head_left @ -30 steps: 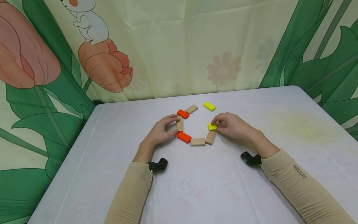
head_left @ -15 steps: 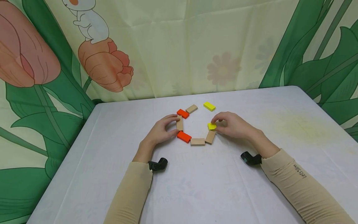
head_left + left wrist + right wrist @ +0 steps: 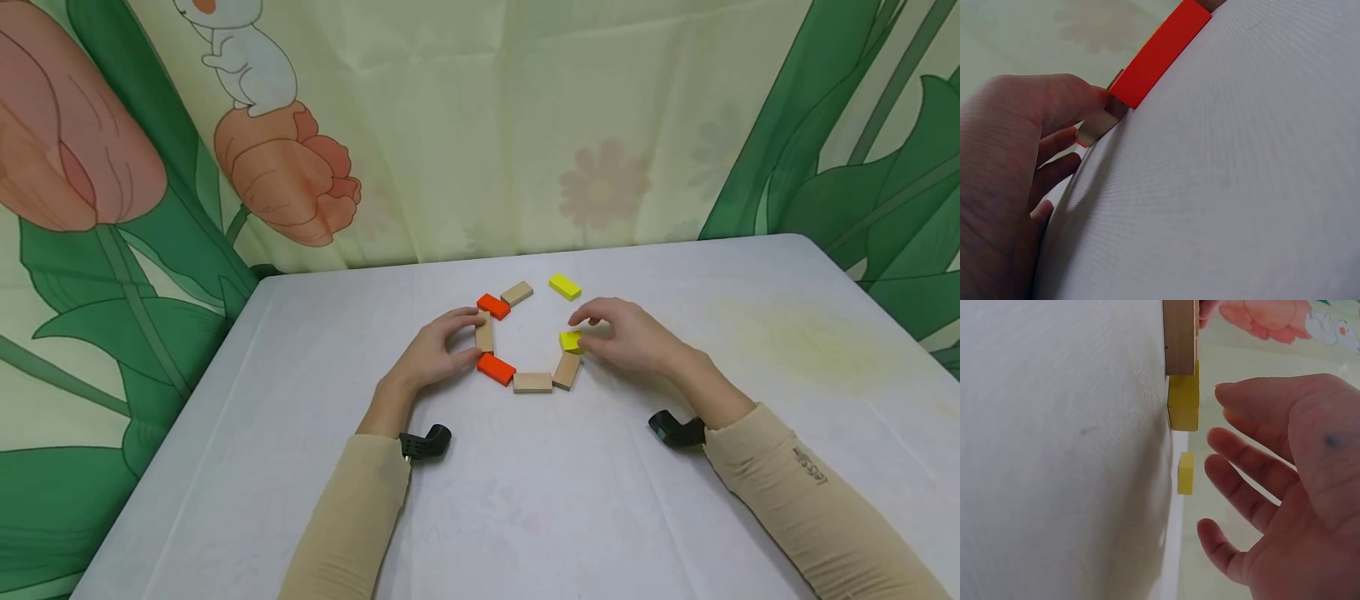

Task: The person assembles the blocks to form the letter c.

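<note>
Wooden and coloured blocks lie flat in a curved, open-ended row. My left hand [image 3: 432,354] rests at the row's left side, its fingertips at the far end of a plain wooden block [image 3: 485,335]. The left thumb touches where that block meets a red block [image 3: 1160,56]. My right hand [image 3: 626,335] hovers at the right end of the row, thumb and forefinger spread apart beside a yellow block [image 3: 1184,409]. In the right wrist view a gap shows between the fingers and this block. It adjoins another wooden block [image 3: 567,371].
A second yellow block [image 3: 565,287] lies apart at the back. Another red block [image 3: 493,306] and a wooden block [image 3: 517,293] form the row's far left end; a wooden block [image 3: 532,383] lies at the front. A printed curtain [image 3: 450,150] hangs behind the white-covered table [image 3: 525,517].
The right forefinger has lifted off the yellow block, and the fingers have parted, leaving it in the row. The left hand stays in place. The head view has shifted slightly.
</note>
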`<state>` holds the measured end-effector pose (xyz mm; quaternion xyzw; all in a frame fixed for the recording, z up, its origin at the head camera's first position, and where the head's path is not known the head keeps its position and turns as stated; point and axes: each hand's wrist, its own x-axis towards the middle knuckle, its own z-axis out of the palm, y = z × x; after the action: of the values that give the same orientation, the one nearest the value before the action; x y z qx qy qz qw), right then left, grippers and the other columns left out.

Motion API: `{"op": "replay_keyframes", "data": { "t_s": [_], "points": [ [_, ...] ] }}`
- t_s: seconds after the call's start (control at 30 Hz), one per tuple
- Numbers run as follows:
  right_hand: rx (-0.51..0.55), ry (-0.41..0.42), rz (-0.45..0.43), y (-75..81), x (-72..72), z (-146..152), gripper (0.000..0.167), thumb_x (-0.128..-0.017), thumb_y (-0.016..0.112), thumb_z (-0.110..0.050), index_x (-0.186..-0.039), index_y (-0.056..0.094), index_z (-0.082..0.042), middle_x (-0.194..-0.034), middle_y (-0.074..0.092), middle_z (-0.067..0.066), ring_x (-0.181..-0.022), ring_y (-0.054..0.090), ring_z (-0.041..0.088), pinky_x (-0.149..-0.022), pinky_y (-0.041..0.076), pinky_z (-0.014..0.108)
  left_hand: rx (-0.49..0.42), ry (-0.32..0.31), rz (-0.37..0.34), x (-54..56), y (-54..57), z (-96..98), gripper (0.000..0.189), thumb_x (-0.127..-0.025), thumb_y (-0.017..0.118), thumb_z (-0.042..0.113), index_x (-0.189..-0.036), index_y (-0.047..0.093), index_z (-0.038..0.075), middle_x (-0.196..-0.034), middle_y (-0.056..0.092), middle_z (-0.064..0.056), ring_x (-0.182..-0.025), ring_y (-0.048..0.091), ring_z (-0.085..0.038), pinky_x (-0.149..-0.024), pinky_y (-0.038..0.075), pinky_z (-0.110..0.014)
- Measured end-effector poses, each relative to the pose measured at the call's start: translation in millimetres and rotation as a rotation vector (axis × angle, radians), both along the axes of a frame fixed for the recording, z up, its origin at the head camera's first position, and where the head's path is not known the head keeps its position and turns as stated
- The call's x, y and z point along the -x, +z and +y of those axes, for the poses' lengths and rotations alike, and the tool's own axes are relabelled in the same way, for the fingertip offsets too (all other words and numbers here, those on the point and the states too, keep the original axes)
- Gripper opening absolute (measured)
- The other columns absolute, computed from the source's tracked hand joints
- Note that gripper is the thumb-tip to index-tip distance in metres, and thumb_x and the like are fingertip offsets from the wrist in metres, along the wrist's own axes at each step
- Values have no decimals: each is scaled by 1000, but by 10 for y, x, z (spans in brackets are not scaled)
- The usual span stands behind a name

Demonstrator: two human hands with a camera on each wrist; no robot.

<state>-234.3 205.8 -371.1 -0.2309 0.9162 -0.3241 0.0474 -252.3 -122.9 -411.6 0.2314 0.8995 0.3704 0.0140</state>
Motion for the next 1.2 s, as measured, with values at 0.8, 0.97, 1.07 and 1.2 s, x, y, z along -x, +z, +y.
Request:
{"op": "replay_keyframes", "data": {
  "t_s": [0.8,0.97,1.07,1.2],
  "points": [
    [15,44,111,118,-13,-32,32,-92,70,-7,-123,66,-1,-122,66,14,-111,57,34,-94,47,51,-1,3,2,-17,-13,-1,51,-90,70,20,-140,61,15,-151,48,0,-143,37,-20,-117,30,-44],
    [6,46,121,170,14,-59,33,-92,70,-7,-124,66,0,-122,66,14,-111,57,35,-94,47,50,-9,0,6,-16,-15,-9,50,-90,70,20,-139,62,15,-150,49,0,-143,38,-20,-117,31,-43],
    [-11,47,127,206,44,-88,33,-92,71,-7,-124,66,0,-123,66,15,-111,57,35,-95,47,50,-12,-4,7,-15,-10,-7,51,-90,71,20,-140,62,15,-151,49,-1,-143,38,-20,-117,31,-44],
    [-32,45,131,243,94,-125,34,-92,71,-7,-125,65,1,-124,65,16,-112,57,34,-95,47,50,-13,-10,10,-10,-3,0,50,-90,71,19,-139,62,15,-150,49,-1,-142,38,-21,-116,31,-44]
  ]
}}
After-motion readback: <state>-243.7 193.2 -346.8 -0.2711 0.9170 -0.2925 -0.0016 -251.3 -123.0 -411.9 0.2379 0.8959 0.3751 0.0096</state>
